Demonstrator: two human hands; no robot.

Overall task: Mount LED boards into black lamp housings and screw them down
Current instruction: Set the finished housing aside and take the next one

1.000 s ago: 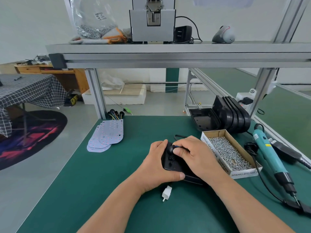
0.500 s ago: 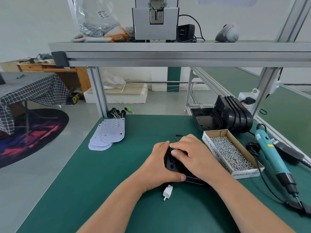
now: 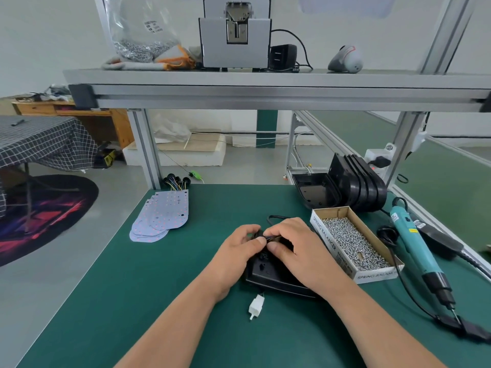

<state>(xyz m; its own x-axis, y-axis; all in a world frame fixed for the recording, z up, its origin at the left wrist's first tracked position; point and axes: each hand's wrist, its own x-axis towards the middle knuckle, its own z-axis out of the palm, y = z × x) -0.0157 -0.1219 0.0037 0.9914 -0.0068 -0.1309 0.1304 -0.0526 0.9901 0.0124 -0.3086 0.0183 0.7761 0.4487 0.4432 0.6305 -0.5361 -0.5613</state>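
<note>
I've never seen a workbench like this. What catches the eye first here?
Dead centre, the left hand and right hand pinch a black cable over the far end of a black lamp housing lying on the green mat. To its right an open box of screws glints beside a teal electric screwdriver, and at far left lies a fan of pale LED boards.

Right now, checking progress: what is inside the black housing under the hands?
The housing shows bare black plastic at its near end, nothing mounted. The left hand and right hand cover its far end, pinching a black cable.
</note>
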